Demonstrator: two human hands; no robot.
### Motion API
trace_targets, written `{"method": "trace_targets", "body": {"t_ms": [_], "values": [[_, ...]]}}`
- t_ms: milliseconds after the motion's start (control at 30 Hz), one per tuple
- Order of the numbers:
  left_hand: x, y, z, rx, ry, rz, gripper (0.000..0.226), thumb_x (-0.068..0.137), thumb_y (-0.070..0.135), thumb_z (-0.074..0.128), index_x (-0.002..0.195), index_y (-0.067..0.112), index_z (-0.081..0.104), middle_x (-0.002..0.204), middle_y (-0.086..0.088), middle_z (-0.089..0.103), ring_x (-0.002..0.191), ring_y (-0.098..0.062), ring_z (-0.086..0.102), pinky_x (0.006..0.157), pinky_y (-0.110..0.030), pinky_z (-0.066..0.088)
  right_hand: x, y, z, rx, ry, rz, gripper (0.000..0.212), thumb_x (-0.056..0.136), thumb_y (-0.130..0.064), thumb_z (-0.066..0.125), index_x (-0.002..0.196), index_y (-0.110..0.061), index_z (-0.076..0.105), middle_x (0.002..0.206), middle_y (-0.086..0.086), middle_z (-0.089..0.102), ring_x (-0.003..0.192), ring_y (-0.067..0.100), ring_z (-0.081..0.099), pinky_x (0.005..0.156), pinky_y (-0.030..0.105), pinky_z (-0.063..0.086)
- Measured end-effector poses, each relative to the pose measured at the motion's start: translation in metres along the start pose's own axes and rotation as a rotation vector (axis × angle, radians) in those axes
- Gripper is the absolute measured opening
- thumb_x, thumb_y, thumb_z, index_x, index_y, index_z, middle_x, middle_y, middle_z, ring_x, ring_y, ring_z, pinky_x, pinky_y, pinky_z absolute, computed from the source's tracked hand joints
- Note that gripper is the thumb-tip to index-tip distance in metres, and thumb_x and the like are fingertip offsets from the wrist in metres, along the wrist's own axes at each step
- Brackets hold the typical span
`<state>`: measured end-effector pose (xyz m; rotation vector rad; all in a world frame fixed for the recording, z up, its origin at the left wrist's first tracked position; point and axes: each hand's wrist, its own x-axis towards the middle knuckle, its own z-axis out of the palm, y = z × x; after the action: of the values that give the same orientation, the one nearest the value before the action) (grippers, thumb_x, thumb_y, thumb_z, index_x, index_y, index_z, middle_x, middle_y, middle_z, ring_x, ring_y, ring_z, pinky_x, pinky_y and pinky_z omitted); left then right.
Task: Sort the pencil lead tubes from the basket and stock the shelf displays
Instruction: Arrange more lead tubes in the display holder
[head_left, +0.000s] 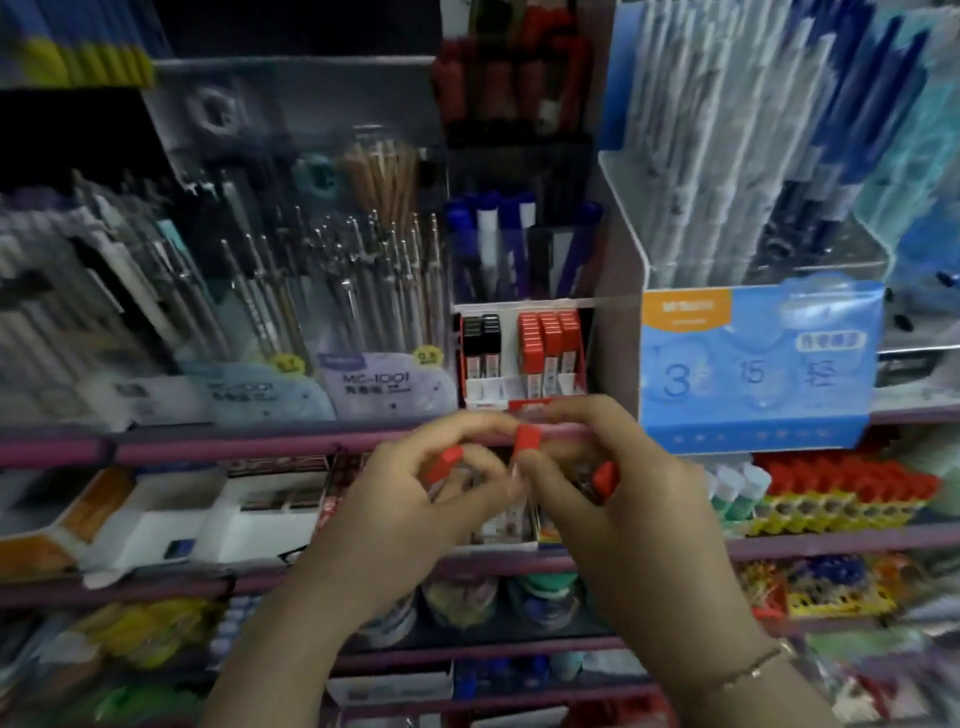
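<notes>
Stationery shop shelving, purple shelf rails. Both hands before lead tube display: left hand, right hand pinching red-capped tubes.

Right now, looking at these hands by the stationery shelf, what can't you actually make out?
- Head view: how many red-capped clear lead tubes the left hand and right hand hold; fingers cover them.
- Print on the tubes: blurred and too small.
- The basket: outside the frame.
- Labels in the small red display box of black-capped and red-capped tubes: too small.
</notes>
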<state>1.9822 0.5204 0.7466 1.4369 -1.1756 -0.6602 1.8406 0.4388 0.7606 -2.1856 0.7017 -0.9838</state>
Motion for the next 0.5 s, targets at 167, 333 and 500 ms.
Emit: {"method": "trace_targets", "body": {"t_ms": [167,333,500], "values": [[0.01,0.006,0.0,0.101,0.056,0.125,0.045,0.088,0.027,0.065,0.121,0.053,0.052,0.077,0.012,0.068,0.084,0.002,0.064,0.084,-0.022,0.047,-0.014,0.004,0.022,0.43,0.03,0.291,0.009,0.077,-0.034,0.068,0.085,-0.029,0.068,0.073,-0.009,0.07,0.063,0.013,0.064,0.059,0.026,0.052],[0.03,0.02,0.003,0.324,0.034,0.162,0.029,0.082,0.034,0.068,0.104,0.05,0.055,0.083,0.017,0.066,0.08,0.005,0.063,0.066,-0.01,0.05,-0.007,0.013,0.025,0.591,0.208,0.352,0.014,0.079,-0.01,0.071,0.074,-0.024,0.074,0.066,-0.004,0.071,0.059,0.002,0.064,0.054,0.009,0.047],[0.06,0.043,-0.004,0.483,0.103,0.291,0.02,0.077,0.033,0.073,0.087,0.04,0.058,0.094,0.03,0.062,0.086,0.017,0.058,0.069,0.001,0.043,-0.002,0.02,0.036,0.534,0.316,0.39,0.023,0.083,-0.017,0.068,0.099,-0.033,0.07,0.07,-0.011,0.069,0.059,0.002,0.057,0.061,0.017,0.051]]}}
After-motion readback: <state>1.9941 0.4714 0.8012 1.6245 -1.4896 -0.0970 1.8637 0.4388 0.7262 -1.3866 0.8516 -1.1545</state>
